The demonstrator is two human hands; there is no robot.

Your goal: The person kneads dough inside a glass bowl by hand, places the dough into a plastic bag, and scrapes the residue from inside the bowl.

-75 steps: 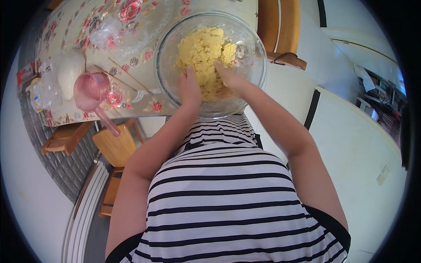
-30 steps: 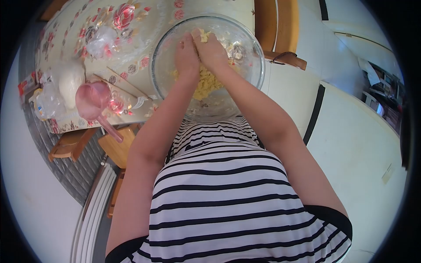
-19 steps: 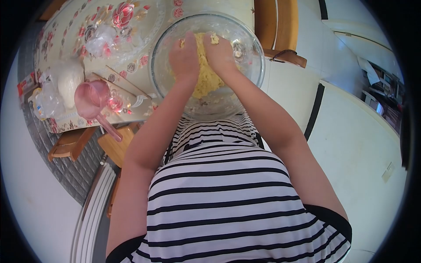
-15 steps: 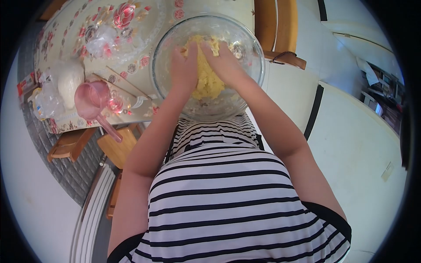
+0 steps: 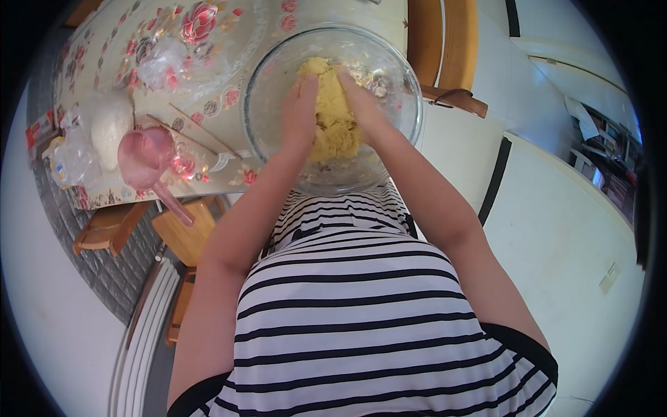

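Note:
Yellow dough (image 5: 336,115), rough and crumbly at its near end, lies as a long lump in a large clear glass bowl (image 5: 251,128). Along its left side my left hand (image 5: 300,115) presses in, fingers pointing away from me and held together. My right hand (image 5: 361,108) presses the opposite side, so the dough is squeezed between both palms. The fingertips are partly hidden against the dough. Small bits of dough stick to the bowl's inside wall.
On the flowered tablecloth (image 5: 229,42) left of the bowl lie a pair of chopsticks (image 5: 205,131), a pink ladle-like scoop (image 5: 147,156), a white bag (image 5: 111,132) and crumpled clear plastic (image 5: 165,64). Wooden chairs (image 5: 182,229) stand at the table's near and right sides.
Both hands have drawn slightly nearer and moved to the dough's sides. More of the dough's far end shows now, and the lump looks narrower and more compact.

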